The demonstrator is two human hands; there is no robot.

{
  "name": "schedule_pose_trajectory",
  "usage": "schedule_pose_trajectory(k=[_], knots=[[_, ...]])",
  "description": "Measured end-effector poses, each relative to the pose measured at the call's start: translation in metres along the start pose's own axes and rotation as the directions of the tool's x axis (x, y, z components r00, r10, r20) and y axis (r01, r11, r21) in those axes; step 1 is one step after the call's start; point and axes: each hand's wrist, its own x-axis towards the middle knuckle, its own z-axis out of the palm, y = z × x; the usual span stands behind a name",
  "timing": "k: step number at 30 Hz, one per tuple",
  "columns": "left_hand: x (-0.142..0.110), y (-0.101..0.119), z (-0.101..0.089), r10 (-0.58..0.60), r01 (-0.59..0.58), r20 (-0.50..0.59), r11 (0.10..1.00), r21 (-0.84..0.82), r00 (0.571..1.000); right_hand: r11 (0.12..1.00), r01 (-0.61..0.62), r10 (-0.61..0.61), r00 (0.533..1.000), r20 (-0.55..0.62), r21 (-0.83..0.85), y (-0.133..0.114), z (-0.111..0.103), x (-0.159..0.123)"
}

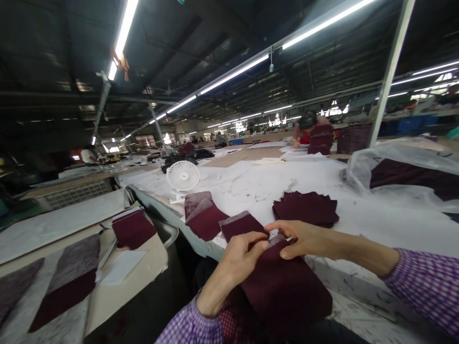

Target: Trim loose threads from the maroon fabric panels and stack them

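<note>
A dark maroon fabric piece [287, 286] hangs over the table's front edge toward my lap, with a speckled grey strip along its top. My left hand [238, 255] pinches its upper left edge between thumb and fingers. At the upper right edge, the thumb and fingers of my right hand [301, 238] grip the same piece. Just beyond my left fingers lies a smaller maroon piece [245, 224] with a grey speckled border. Farther left rests another maroon piece [206, 220], partly grey. A fanned stack of maroon pieces [304, 209] sits behind my right wrist.
A white fan [182, 176] stands on the paper-covered table [247, 179]. Maroon cloth in a clear plastic bag [405, 167] lies right. A lower side table [150, 267] at left holds a maroon pile [133, 228] and grey-and-maroon pieces. A co-worker [308, 126] bends over stacks farther back.
</note>
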Motion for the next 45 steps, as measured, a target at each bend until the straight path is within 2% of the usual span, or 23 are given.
schedule_pose_trajectory(k=[2, 5, 8, 12, 15, 23, 27, 31, 35, 37, 42, 45], knots=[[0.013, 0.002, 0.018, 0.017, -0.011, -0.04, 0.991, 0.136, 0.999, 0.981, 0.039, -0.05, 0.997, -0.054, -0.191, 0.007, -0.003, 0.003], [0.026, -0.006, 0.04, 0.081, -0.034, -0.103, 0.917, 0.397, 0.991, 0.834, 0.062, -0.148, 0.982, -0.114, -0.548, 0.015, -0.015, 0.006], [0.03, -0.015, 0.05, 0.139, -0.073, -0.087, 0.848, 0.526, 0.986, 0.706, 0.124, -0.26, 0.961, -0.093, -0.697, 0.022, -0.03, 0.007], [0.028, -0.019, 0.052, 0.191, -0.118, -0.071, 0.815, 0.568, 0.979, 0.604, 0.26, -0.391, 0.92, 0.004, -0.754, 0.035, -0.039, 0.011], [0.027, -0.019, 0.051, 0.208, -0.134, -0.058, 0.796, 0.59, 0.976, 0.53, 0.301, -0.438, 0.898, 0.047, -0.793, 0.041, -0.038, 0.013], [0.027, -0.019, 0.051, 0.199, -0.136, -0.041, 0.792, 0.595, 0.979, 0.44, 0.289, -0.454, 0.889, 0.067, -0.85, 0.044, -0.033, 0.015], [0.03, -0.018, 0.051, 0.174, -0.122, -0.029, 0.787, 0.604, 0.984, 0.359, 0.269, -0.458, 0.885, 0.083, -0.894, 0.043, -0.031, 0.015], [0.037, -0.021, 0.052, 0.161, -0.122, -0.018, 0.812, 0.571, 0.987, 0.261, 0.277, -0.48, 0.868, 0.124, -0.925, 0.044, -0.035, 0.014], [0.039, -0.027, 0.052, 0.165, -0.116, -0.05, 0.848, 0.518, 0.985, 0.212, 0.309, -0.515, 0.842, 0.163, -0.927, 0.047, -0.04, 0.015], [0.038, -0.029, 0.052, 0.186, -0.135, -0.047, 0.843, 0.52, 0.981, 0.148, 0.317, -0.502, 0.84, 0.205, -0.937, 0.048, -0.04, 0.015], [0.036, -0.035, 0.054, 0.267, -0.231, 0.031, 0.762, 0.605, 0.963, -0.09, 0.311, -0.454, 0.833, 0.317, -0.946, 0.05, -0.032, 0.011], [0.036, -0.039, 0.055, 0.276, -0.237, 0.042, 0.727, 0.644, 0.96, -0.147, 0.274, -0.472, 0.825, 0.311, -0.95, 0.052, -0.031, 0.005]])
